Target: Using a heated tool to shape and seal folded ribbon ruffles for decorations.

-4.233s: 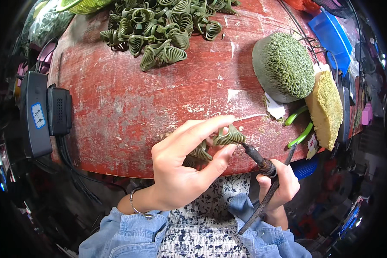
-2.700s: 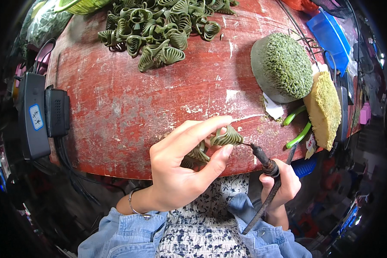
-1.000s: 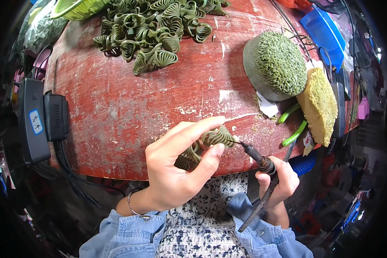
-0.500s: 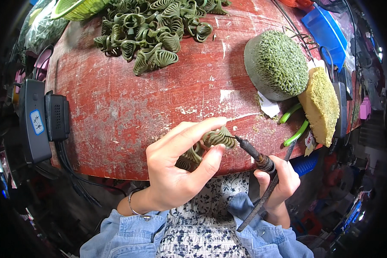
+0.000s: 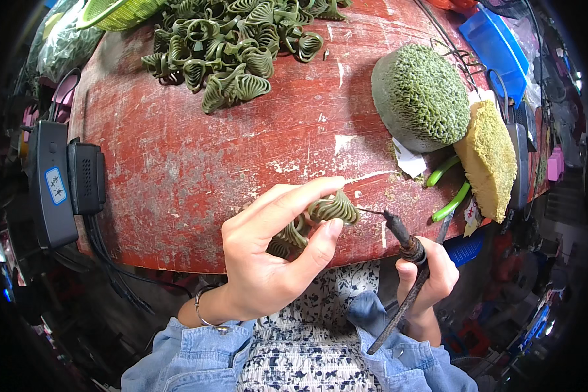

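Note:
My left hand grips a ribbed olive-green piece between fingers and thumb; more ribbed pieces sit just behind, partly hidden by the hand. In my right hand is a dark pen-shaped iron tool with a thin tip, angled toward the piece at its right side; a thin dark wire or strand shows between them, and I cannot tell whether they touch. A long dark braided cord runs through the same hand and down over the clothing.
The worn red table holds a pile of ribbed pieces, a round green textured block, a yellow sponge, green-handled pliers and a blue tray. A green basket and black devices are at left.
The tool and my right hand have shifted a little right, away from the piece, since half a second ago. My left hand is slightly left of where it was four seconds ago.

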`<state>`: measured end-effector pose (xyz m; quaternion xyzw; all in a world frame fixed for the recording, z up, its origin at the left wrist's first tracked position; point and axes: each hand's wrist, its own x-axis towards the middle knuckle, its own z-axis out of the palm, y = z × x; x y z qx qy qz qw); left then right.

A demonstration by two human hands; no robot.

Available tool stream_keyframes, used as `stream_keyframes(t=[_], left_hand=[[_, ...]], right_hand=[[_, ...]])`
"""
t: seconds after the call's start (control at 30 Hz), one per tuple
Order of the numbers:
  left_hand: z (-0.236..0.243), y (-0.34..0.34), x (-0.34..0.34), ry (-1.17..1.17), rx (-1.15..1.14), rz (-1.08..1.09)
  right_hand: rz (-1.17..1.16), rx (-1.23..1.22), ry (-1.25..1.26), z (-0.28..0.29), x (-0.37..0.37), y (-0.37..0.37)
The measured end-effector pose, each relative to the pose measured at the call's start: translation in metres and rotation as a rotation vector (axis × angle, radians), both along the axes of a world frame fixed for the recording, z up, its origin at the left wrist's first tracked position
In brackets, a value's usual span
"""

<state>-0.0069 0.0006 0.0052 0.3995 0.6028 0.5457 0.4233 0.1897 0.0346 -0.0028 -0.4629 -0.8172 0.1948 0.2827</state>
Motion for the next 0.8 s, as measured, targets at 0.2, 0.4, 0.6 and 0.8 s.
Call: stream_keyframes(t=[0.2,0.4,0.6,0.8], left_hand=[[-0.003,0.001,-0.001,0.040,0.033,-0.009],[-0.002,0.001,-0.001,0.058,0.036,-0.015],[-0.001,0.001,0.001,0.012,-0.005,0.070],[-0.001,-0.001,-0.001,-0.028,0.004,-0.026]], right_hand=[[0.019,0.027,-0.042,0.000,0.001,0.001],[0.035,0.048,-0.066,0.001,0.000,0.003],[0.004,0.039,-0.058,0.000,-0.001,0.001],[-0.395,0.036,0.197,-0.005,0.020,-0.004]])
